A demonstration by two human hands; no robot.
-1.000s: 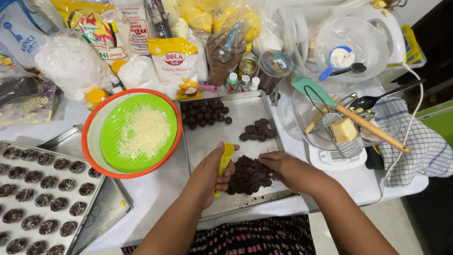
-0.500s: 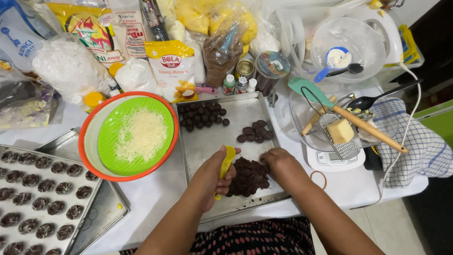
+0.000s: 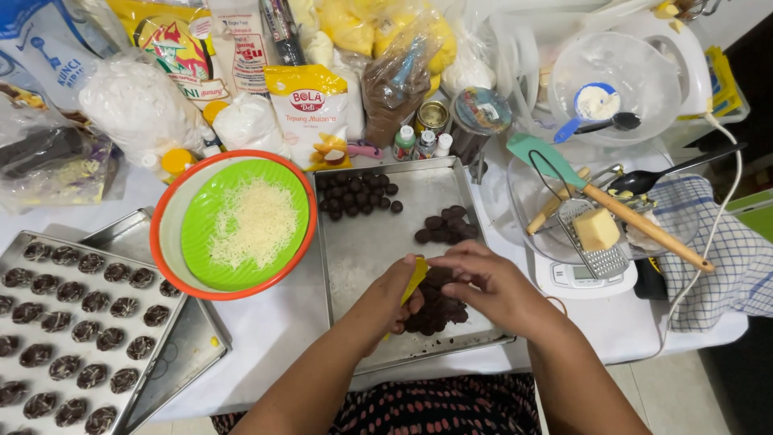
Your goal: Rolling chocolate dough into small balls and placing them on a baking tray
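Crowded white desk (image 3: 266, 338), both hands working over a metal baking tray (image 3: 370, 250).
Left hand (image 3: 392, 296) is pinching a yellow scraper (image 3: 415, 279); right hand (image 3: 487, 283) is curling over the dark dough lump (image 3: 435, 310). Rolled dough balls (image 3: 354, 193) are sitting behind, lump remaining.

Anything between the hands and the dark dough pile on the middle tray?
Nothing visible. The left hand holds a yellow tool right at the dark dough pile, and the right hand hovers directly over it. The tray around the pile is bare; the small dough balls lie at its far end.

Beside the dull, scuffed metal tray (image 3: 378, 242), the green plastic plate (image 3: 201, 234) looks glossy; the checked cloth (image 3: 725, 266) beyond looks matt.
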